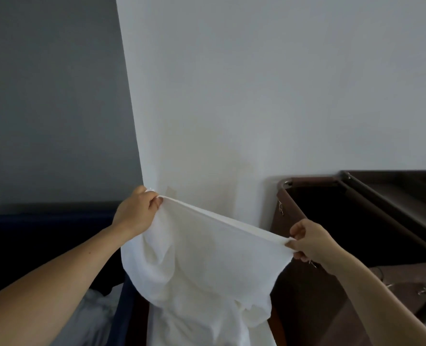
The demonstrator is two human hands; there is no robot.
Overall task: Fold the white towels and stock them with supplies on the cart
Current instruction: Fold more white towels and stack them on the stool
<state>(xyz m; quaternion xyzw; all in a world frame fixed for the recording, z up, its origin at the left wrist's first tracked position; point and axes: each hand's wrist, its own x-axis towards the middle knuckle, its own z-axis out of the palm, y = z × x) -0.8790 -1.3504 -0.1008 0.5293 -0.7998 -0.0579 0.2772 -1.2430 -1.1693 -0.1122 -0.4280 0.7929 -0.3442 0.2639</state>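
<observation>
two hands are already on one white towel (204, 255) in the head view, and it hangs low in the frame, around 6 o'clock, in front of the pale wall (256, 83). it looks soft, light and floppy: the top hem is pulled fairly taut between your hands while the body sags in loose folds below, so i judge it will droop wherever you let go. the corners of that hem are the place to hold it, and you have them.

your left hand (135, 213) is at about 9 o'clock of the towel, arm stretched forward, fingers curled tight and pinching the left corner. your right hand (310, 242) sits lower, at about 3 o'clock, closed in a pinch on the right corner. the brown cart (336, 221) stands just beyond it at 3 o'clock.
</observation>
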